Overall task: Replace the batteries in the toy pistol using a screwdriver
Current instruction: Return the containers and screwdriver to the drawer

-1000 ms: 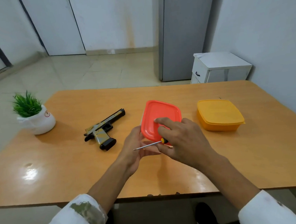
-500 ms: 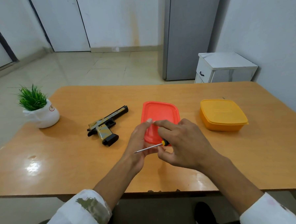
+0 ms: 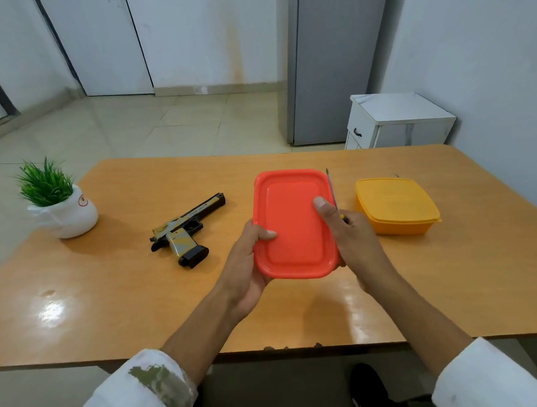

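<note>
Head view, single frame. I have the left hand (image 3: 248,266) gripping the left edge of the red container (image 3: 293,227): thumb pressed on the top face, the other fingers curled out of sight underneath. The right hand (image 3: 350,239) takes the opposite edge, thumb flat on the top face, fingers wrapped round the handle of the screwdriver (image 3: 332,190), whose thin shaft runs along the container's right edge and points away from me, tip just past the far right corner. The container is held over the table (image 3: 110,305), top face toward the camera (whether this is the lid alone or the closed box I cannot tell). The toy pistol (image 3: 184,232) lies on its side on the table, left of the container and apart from both hands, barrel pointing away and to the right, grip toward the near edge. A closed yellow container (image 3: 398,206) sits on the table just right of the right hand. A potted plant (image 3: 59,205) stands at the far left of the table. No batteries seen.
</note>
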